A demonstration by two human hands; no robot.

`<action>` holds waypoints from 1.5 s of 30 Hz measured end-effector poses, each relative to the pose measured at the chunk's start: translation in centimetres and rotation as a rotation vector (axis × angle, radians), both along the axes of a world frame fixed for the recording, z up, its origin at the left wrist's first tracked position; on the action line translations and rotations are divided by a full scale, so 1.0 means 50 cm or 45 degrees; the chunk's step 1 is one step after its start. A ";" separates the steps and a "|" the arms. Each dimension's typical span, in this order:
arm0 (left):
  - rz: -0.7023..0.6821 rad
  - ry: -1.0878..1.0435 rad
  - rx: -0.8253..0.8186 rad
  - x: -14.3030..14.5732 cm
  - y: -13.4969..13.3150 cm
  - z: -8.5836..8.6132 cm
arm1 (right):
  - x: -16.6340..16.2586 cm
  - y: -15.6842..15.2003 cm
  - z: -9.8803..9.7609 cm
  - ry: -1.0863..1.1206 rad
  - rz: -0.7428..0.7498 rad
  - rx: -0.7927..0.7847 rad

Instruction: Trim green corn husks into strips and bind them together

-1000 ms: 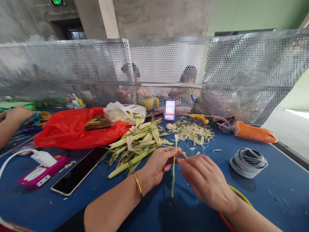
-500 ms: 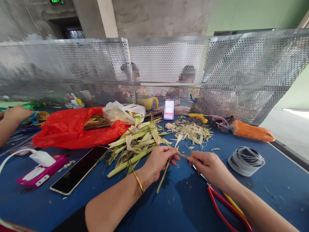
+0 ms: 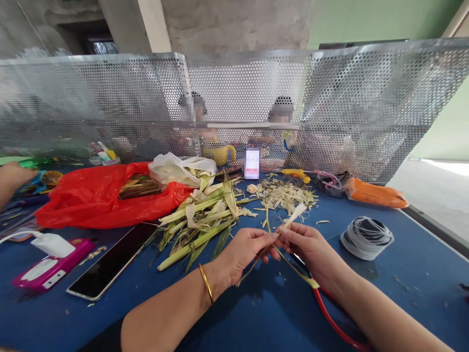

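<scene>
At the middle of the table both hands meet over some thin plant strips that look like corn husk. My left hand, with a gold bangle at its wrist, is closed in a pinch on the strips where they cross. Opposite it, my right hand pinches them too, with a pale, wider strip end rising above its fingertips. Beneath my right hand and forearm show the red handles of a cutting tool; whether that hand also holds it is hidden. A pile of green-yellow husks lies just beyond my left hand.
Shredded husk scraps lie behind the hands. To the left are a red plastic bag, a dark phone and a magenta power strip. A cord spool and orange packet sit right. Another person's hand is far left.
My hands have come together, and the right one now pinches at the crossing. One strip now points down to the right, and the pale end stands over the right fingertips. The view has shifted slightly.
</scene>
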State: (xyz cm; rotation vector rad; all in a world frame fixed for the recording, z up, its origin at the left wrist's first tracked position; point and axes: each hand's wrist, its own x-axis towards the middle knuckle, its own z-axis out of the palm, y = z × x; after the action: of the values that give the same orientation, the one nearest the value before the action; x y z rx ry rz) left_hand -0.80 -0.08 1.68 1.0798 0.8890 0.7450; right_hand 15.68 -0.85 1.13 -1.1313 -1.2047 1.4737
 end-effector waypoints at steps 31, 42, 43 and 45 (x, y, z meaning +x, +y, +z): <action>-0.178 0.108 -0.210 0.016 -0.020 -0.021 | -0.016 -0.011 -0.016 -0.573 -0.108 0.260; 0.230 -0.356 -0.300 -0.007 0.017 -0.023 | -0.013 -0.039 0.010 -1.759 0.263 1.894; 0.228 -0.352 -0.307 -0.005 0.016 -0.023 | -0.017 -0.039 0.004 -1.768 0.270 1.890; 0.238 -0.352 -0.324 -0.001 0.013 -0.022 | -0.022 -0.041 -0.005 -1.756 0.260 1.873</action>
State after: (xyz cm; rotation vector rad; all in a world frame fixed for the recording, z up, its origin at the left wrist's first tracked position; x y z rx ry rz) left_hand -0.85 0.56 0.57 0.6560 0.8269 0.8858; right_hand 14.56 -2.88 0.90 -0.7563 -2.5952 -0.5925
